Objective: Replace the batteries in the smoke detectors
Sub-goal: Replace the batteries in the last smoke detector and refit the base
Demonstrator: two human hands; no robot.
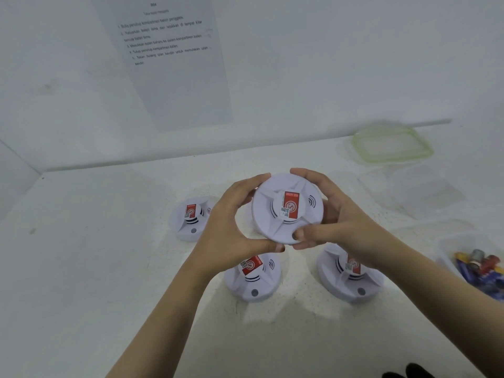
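A round white smoke detector (275, 214) with a red label is held up above the table, its face toward me. My left hand (234, 227) grips its left rim with fingers over the top and thumb under. My right hand (330, 216) grips the right rim the same way. Three more white smoke detectors stand on the table: one at the back left (188, 223), one in front (253, 282), one at the front right (351, 279), partly hidden by my right forearm.
A clear tub (447, 257) with several batteries (480, 268) sits at the right edge. Behind it lie an empty clear container (414, 189) and a green-rimmed lid (392, 144). A printed instruction sheet (174, 64) hangs on the white wall.
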